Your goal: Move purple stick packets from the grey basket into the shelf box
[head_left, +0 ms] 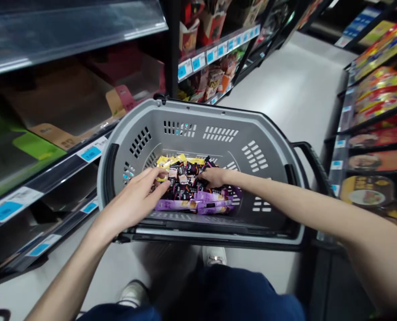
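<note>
A grey shopping basket (pixel 181 109) stands open in front of me. Small black wrapped packets (pixel 185 191) lie heaped in its bottom, with yellow packets (pixel 171 160) behind them and long purple packets (pixel 214 207) along the near side. My left hand (pixel 140 191) reaches over the basket's left side, its thumb and fingers apart at the edge of the black packets, holding nothing. At the right of the heap, my right hand (pixel 215 176) is down in the basket with its fingers curled among the black packets. A black packet shows at those fingers; the fingertips are partly hidden.
Store shelves (pixel 21 200) with price labels and open cardboard boxes rise close on the left. Bagged goods hang on a rack (pixel 380 133) at the right. A pale floor aisle (pixel 281 84) runs ahead between them. My shoes (pixel 214 255) are just below the basket.
</note>
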